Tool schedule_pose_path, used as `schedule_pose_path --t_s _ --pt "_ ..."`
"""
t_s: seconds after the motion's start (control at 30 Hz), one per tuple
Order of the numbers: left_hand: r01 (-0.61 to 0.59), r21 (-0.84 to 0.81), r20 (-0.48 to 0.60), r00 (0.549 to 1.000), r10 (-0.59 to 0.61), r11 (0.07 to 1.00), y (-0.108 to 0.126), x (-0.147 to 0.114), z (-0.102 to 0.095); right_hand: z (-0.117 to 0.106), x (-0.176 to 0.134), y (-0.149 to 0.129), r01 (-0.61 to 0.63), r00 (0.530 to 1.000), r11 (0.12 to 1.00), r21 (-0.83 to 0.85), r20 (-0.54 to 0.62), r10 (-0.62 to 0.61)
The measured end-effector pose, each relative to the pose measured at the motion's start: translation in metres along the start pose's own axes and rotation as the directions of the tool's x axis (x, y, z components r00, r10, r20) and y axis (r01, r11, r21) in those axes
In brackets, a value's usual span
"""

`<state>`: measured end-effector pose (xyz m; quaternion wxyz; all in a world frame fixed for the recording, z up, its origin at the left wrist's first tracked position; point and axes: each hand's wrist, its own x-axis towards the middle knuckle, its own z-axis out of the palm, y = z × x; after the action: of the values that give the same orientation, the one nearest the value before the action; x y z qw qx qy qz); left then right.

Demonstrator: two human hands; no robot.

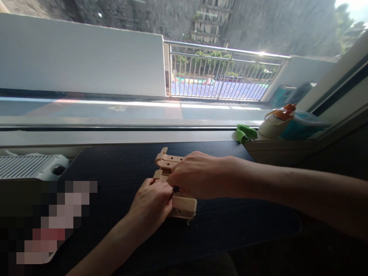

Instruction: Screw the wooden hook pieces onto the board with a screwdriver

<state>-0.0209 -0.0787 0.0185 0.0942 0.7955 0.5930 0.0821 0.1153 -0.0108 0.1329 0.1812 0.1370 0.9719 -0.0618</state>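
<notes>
A light wooden toy-like assembly [184, 207] lies on the dark table under both of my hands. Its far end shows curved wooden strips with small round holes, and its near end is a rounded block. My left hand [153, 197] is closed on the left side of the assembly. My right hand [191, 174] lies across the top from the right with its fingers curled in. A small dark piece [176, 189] shows between the two hands; its kind cannot be made out. The fingertips of my right hand are hidden, so what they pinch is not visible.
The dark table [115, 168] stands against a window sill. A green cloth [246, 133], a cream container with an orange top [274, 124] and a teal box [304, 124] sit at the right. A white slatted appliance [31, 166] is at the left, above a pixelated patch.
</notes>
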Motion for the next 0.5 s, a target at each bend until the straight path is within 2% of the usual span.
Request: schedule_pose_path --t_s 0.13,0.3,0.5 --pt "-0.009 -0.047 0.061 0.998 0.012 0.999 -0.001 0.0 -0.005 0.001 0.005 0.004 0.005 0.999 0.999 0.036 0.035 -0.006" --pt "-0.032 -0.07 0.1 0.994 0.039 0.997 -0.002 0.0 -0.01 0.006 0.005 0.007 -0.048 0.997 0.995 0.087 -0.063 0.053" --pt "-0.049 -0.093 0.125 0.99 0.061 0.994 -0.004 -0.002 -0.011 0.009 0.003 0.003 0.036 0.998 0.999 0.012 -0.054 -0.036"
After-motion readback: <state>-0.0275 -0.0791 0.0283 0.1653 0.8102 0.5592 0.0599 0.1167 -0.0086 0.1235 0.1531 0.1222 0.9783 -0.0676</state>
